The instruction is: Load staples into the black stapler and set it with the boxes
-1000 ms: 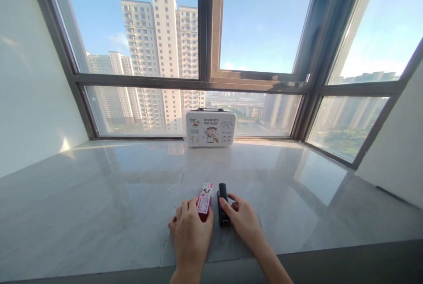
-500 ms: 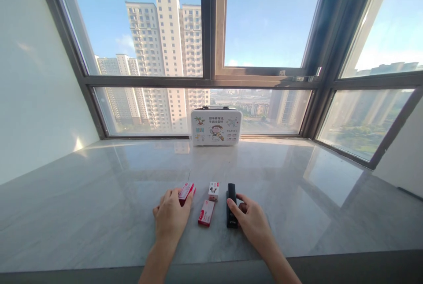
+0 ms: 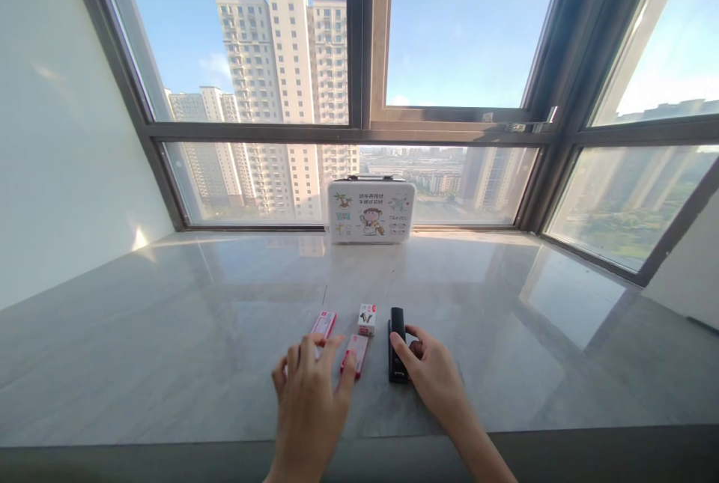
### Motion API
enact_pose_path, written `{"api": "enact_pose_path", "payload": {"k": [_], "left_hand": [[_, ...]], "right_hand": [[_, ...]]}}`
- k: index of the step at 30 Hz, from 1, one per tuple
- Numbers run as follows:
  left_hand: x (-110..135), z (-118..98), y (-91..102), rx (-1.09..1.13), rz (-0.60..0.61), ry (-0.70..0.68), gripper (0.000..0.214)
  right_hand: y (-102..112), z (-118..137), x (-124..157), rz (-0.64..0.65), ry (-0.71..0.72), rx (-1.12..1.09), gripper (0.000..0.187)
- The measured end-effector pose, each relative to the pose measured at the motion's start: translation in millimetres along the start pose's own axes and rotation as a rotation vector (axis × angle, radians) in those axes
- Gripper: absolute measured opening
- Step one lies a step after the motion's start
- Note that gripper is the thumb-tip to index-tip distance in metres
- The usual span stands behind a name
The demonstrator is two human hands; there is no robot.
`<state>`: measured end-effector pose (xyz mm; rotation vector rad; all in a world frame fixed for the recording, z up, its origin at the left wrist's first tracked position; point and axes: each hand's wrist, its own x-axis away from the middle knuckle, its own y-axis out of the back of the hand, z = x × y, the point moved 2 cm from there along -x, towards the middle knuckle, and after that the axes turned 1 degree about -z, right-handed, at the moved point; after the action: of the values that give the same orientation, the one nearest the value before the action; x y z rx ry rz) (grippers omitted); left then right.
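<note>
Left fingers (image 3: 308,350) — parted over pink boxes (image 3: 359,350) | right fingers (image 3: 404,353) — gripping black stapler (image 3: 397,323)

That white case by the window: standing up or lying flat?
Standing: the case shows its printed front, with its handle on top.

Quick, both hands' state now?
Left hand: open, over two flat pink-and-white cardboard boxes; touch unclear.
Right hand: closed on a long black stapler.

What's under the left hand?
Parts of the left pink box and right pink box show past the left hand; their covered portions, and anything else beneath it, can't be seen.
</note>
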<state>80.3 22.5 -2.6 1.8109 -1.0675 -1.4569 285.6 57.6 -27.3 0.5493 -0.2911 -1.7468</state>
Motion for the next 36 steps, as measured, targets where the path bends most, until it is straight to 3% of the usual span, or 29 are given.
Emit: {"api": "enact_pose_path", "payload": {"k": [4,7,10,14,19,24,28,32,36], "left_hand": [[-13.1,-33.4,-21.3,0.092,0.105,-0.079,0.039],[-16.0,-31.2,-32.2,0.081,0.089,-0.055,0.050],[-10.5,-20.6,-32.4,0.086,0.121,-0.034,0.036],[-3.0,-18.7,-23.9,0.219,0.242,-0.222,0.031],[-4.0,-22.4,-16.6,0.390,0.364,-0.467,0.058],[-2.2,-9.9,-7.5,0.447,0.425,-0.475,0.058],[1.6,4.8,-1.7,0.431,0.416,-0.449,0.055],[3.8,15.1,-2.1,0.386,0.423,-0.411,0.053],[4.7,19.6,-2.1,0.395,0.433,-0.372,0.051]], "right_hand": [[1.5,-0.3,1.3,-0.007,-0.001,-0.007,0.059],[4.5,-3.6,3.1,-0.035,-0.005,-0.014,0.057],[11.6,-9.6,0.6,-0.040,-0.002,-0.045,0.054],[27.8,-9.7,-15.1,0.086,0.068,-0.072,0.046],[37.9,18.1,-27.5,0.289,0.229,0.027,0.040],[10.5,49.3,-10.4,0.301,0.312,0.118,0.036],[-19.1,63.8,-0.8,0.091,0.307,0.139,0.020],[-19.5,59.1,-9.9,-0.080,0.144,-0.259,0.030],[13.3,25.1,-16.7,-0.150,-0.103,-0.762,0.041]]}}
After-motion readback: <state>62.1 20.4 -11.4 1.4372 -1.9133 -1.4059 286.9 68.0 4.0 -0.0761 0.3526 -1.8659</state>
